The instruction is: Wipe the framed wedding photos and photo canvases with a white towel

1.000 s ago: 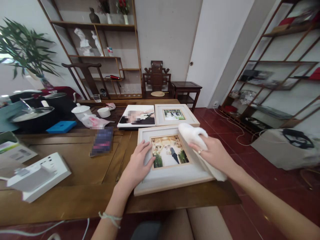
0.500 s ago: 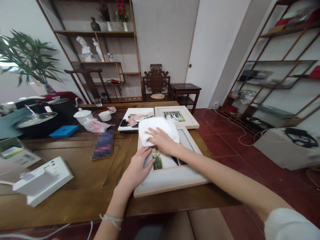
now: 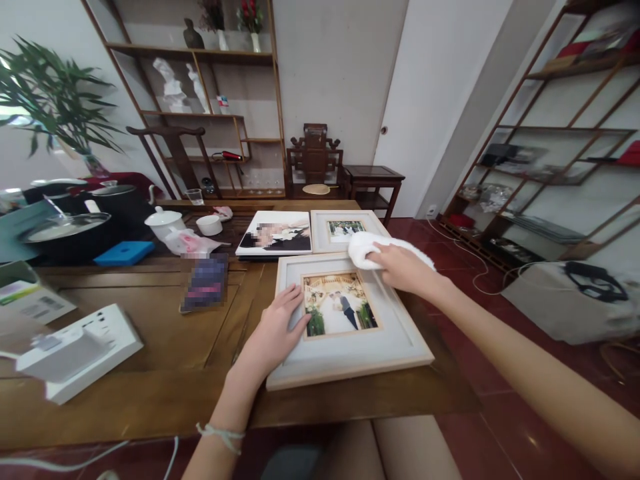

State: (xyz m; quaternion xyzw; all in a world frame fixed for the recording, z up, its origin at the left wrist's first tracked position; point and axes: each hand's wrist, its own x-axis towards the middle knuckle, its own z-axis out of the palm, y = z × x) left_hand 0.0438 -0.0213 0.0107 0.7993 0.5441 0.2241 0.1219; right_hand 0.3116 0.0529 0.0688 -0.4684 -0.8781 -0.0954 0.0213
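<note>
The right hand point(image 3: 400, 268), fingers curled over the white cloth point(image 3: 361, 245), has swept to the far right corner of the picture frame point(image 3: 345, 357) (its photo now uncovered); the left hand point(image 3: 277, 331), fingers spread flat, pins the picture frame at the table point(image 3: 150, 337) edge

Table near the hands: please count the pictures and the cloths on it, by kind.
Light wooden picture frames holding photos: 2
Frameless photo print: 1
White wiping cloth, held by the right hand: 1
Total: 4
</note>
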